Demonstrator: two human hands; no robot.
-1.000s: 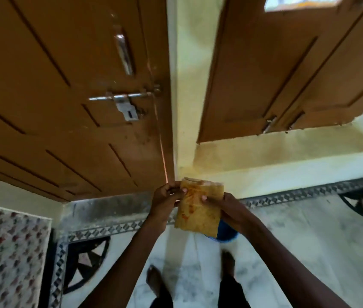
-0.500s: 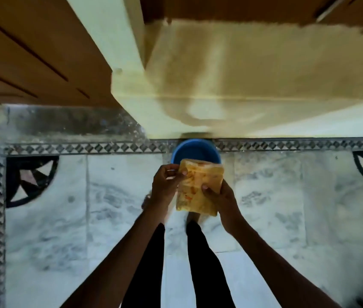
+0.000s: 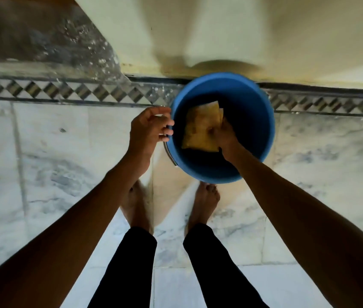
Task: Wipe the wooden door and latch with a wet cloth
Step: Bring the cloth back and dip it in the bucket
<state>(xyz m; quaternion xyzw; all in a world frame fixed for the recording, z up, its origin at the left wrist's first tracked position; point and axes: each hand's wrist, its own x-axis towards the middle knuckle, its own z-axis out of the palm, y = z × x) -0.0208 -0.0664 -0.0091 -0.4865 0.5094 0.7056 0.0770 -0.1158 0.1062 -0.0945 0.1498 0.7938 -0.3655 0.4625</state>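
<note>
Your right hand (image 3: 221, 134) grips the limp, soft cloth (image 3: 200, 127) inside the blue bucket (image 3: 262, 121), frame centre. Left hand (image 3: 148, 127) half-curled, empty. Grip folded edges; it sags when soaked.

I see a blue bucket (image 3: 258, 121) holding a yellow cloth (image 3: 200, 127), perhaps with orange marks. The floor (image 3: 65, 152) is grey-veined white marble; its far-edge border (image 3: 65, 91) shows dark-and-pale diamonds. The trousers (image 3: 131, 263) are black, the wall (image 3: 220, 30) pale yellow.
</note>
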